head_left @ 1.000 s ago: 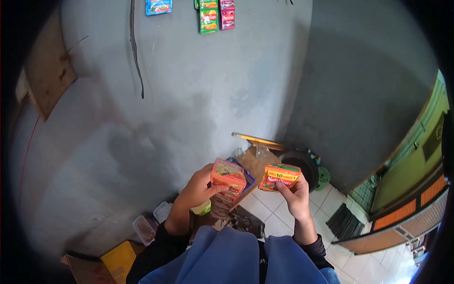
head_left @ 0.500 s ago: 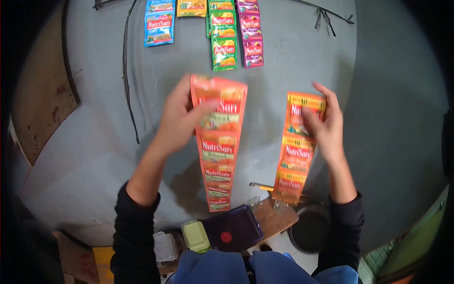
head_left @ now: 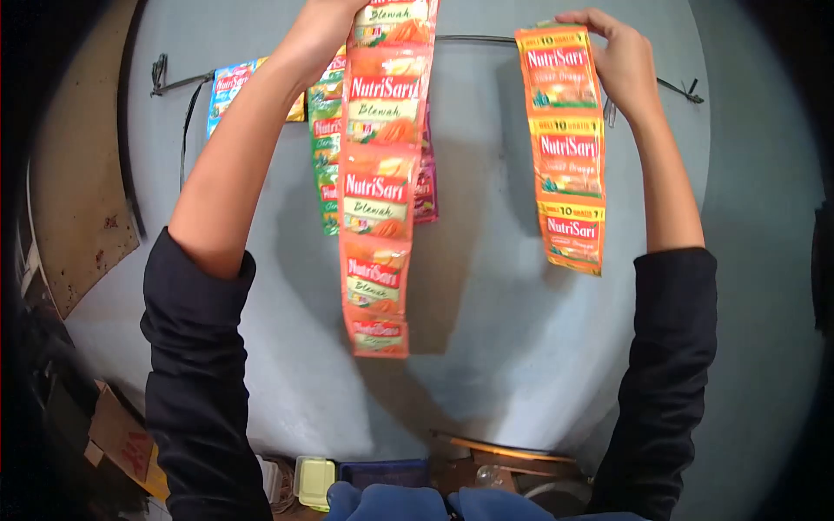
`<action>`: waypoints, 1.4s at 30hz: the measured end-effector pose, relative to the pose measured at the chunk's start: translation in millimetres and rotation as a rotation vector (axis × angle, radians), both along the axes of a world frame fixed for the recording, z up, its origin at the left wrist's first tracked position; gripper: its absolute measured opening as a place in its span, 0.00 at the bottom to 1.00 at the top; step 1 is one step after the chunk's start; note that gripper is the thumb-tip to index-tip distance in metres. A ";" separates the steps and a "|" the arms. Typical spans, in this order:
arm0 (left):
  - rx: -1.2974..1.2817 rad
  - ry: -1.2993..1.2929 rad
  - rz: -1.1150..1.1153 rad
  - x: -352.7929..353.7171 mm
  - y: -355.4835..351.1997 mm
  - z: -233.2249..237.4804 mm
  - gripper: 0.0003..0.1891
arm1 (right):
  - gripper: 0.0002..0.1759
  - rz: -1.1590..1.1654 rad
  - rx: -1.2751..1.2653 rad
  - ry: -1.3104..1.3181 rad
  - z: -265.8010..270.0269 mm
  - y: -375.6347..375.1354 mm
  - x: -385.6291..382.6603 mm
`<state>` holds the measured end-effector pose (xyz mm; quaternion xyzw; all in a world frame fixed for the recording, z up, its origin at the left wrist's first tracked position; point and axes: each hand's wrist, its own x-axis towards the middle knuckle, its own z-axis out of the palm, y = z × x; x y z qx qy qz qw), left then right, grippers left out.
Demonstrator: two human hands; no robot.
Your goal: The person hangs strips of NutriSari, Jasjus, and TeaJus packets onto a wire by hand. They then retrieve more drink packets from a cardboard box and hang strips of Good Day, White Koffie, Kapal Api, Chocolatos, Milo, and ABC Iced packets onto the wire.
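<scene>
My left hand (head_left: 334,19), partly cut off by the top edge, is closed on the upper part of a salmon-coloured strip of NutriSari Blewah sachets (head_left: 375,187). The strip hangs long in front of the wall and covers part of the strips behind. In my right hand (head_left: 627,65), a shorter orange-and-yellow strip of NutriSari Sweet Orange sachets (head_left: 569,156) is pinched by its top corner, near a dark cord (head_left: 478,38). Left of centre hang blue sachets (head_left: 230,87) and green sachets (head_left: 327,130). Purple sachets (head_left: 426,187) show from behind the Blewah strip.
The dark cord runs across a grey wall (head_left: 486,304). Below are a light green container (head_left: 314,482), a dark blue tray (head_left: 382,473) and a cardboard box (head_left: 122,443). A brown board (head_left: 74,174) stands at the left.
Both hands have risen with their strips toward the cord. The view has tilted up, so the hanging sachets sit lower and the items below show less.
</scene>
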<state>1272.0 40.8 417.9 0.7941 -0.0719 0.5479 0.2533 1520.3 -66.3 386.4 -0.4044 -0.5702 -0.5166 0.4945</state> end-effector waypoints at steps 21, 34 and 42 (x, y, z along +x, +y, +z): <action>0.007 0.058 -0.740 47.8 78.8 70.9 0.18 | 0.11 0.920 -0.244 0.363 26.6 50.3 42.3; -0.195 0.228 0.440 64.5 43.2 50.8 0.23 | 0.19 0.384 -0.054 0.214 74.4 121.9 77.1; 0.058 0.141 1.238 78.0 76.7 71.4 0.25 | 0.12 -0.206 -0.422 0.199 86.4 129.2 72.5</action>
